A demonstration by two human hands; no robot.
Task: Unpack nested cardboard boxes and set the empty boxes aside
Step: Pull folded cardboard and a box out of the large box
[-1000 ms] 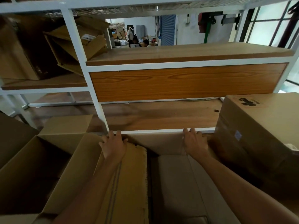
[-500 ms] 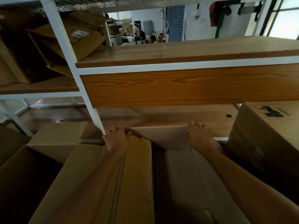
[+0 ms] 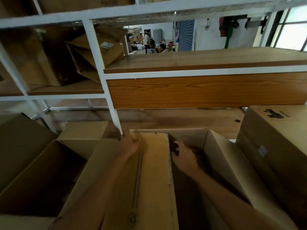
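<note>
- A person's left hand (image 3: 129, 145) kept its place at the far corner of the middle box (image 3: 223, 161), which stood on the floor against the white shelving rack (image 3: 106, 90). Its fingers were bent over the far end of the box's left flap (image 3: 154, 176) and held it.
- The right hand (image 3: 183, 156) had left the far right corner of the rim, where it rested half a second before. It had crossed to the free edge of that same flap, and its fingers were curled over the edge above the dark opening, apparently hooking it, though blur softened the fingertips.
- The flap lay nearly flat across the left half of the opening. The box's far wall and right side stood up and exposed.
- The view had tipped upward, bringing in more of the wooden shelf (image 3: 199, 60) and the tumbled cartons (image 3: 93, 52) stored behind the rack.
- Judged from the new grip, both hands were now on one flap, ready to fold it back and clear the mouth. The unpacking looked to be at its opening stage.
- The interior was too dark to show whether a nested box sat inside.
- An open empty box (image 3: 33, 163) stood just beside it on the left, and a closed carton (image 3: 274, 146) pressed close on the right.
</note>
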